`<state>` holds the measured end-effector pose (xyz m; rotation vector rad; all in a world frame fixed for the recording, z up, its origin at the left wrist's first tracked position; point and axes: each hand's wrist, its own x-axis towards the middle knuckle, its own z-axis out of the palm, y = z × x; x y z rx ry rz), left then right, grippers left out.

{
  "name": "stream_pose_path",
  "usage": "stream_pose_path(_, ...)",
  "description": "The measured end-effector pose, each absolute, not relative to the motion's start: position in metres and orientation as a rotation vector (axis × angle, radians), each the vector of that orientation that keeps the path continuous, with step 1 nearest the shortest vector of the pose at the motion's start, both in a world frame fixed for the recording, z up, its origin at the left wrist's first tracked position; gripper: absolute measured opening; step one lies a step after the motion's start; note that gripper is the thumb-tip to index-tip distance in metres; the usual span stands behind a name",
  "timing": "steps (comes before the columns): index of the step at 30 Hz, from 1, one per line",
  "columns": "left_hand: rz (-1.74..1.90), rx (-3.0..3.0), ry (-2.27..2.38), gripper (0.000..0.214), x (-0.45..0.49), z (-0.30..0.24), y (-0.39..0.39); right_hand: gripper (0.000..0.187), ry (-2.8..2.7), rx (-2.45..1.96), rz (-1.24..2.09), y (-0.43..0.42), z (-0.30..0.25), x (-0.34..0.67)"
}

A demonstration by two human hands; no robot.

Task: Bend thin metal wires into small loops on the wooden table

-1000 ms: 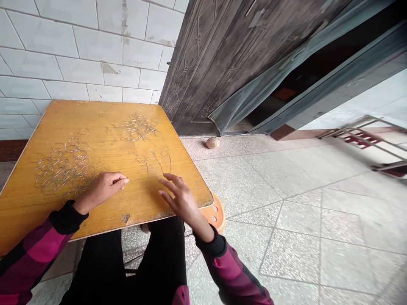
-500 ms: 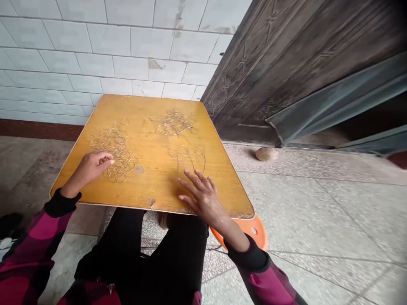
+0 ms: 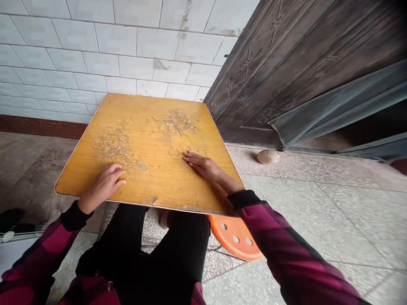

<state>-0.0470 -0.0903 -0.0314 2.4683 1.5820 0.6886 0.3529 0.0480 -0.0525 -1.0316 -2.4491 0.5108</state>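
A small yellow wooden table [image 3: 159, 178] stands over my knees. On it lie two heaps of thin metal wire rings: a spread heap on the left [image 3: 112, 144] and a tangled heap at the far middle [image 3: 176, 121], with a few loose rings [image 3: 187, 149] to the right. My left hand [image 3: 103, 184] rests at the near edge of the left heap, fingers curled together, thumb against them; what it pinches is hidden. My right hand [image 3: 203, 165] lies flat on the table, fingers stretched toward the loose rings.
A white tiled wall [image 3: 127, 46] backs the table. A dark patterned metal door [image 3: 286, 63] stands to the right. An orange plastic stool [image 3: 235, 237] sits under the table's right corner. A round stone [image 3: 268, 156] lies on the speckled floor tiles.
My right hand slid forward across the table to the loose rings. My left hand drew back from the left heap toward the near edge. The camera shifted slightly.
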Motion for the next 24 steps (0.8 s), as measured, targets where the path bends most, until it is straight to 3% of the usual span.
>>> stream_pose_path(9,0.561,2.51,1.833,0.011,-0.047,-0.025,-0.084,0.024,-2.1,-1.245,0.659,0.117,-0.036,0.344)
stream_pose_path(14,0.456,2.535,1.894,0.014,-0.049,-0.022,-0.088,0.036,-2.075,-1.388,0.2,0.098,-0.039,0.355)
stream_pose_path(18,0.53,2.495,1.902,0.02,-0.048,-0.02,-0.083,0.064,-2.207,-1.57,0.124,0.067,-0.063,0.356)
stream_pose_path(24,0.813,2.219,1.992,0.015,-0.054,0.006,-0.076,0.052,-2.35,-1.471,0.158,0.097,-0.066,0.334)
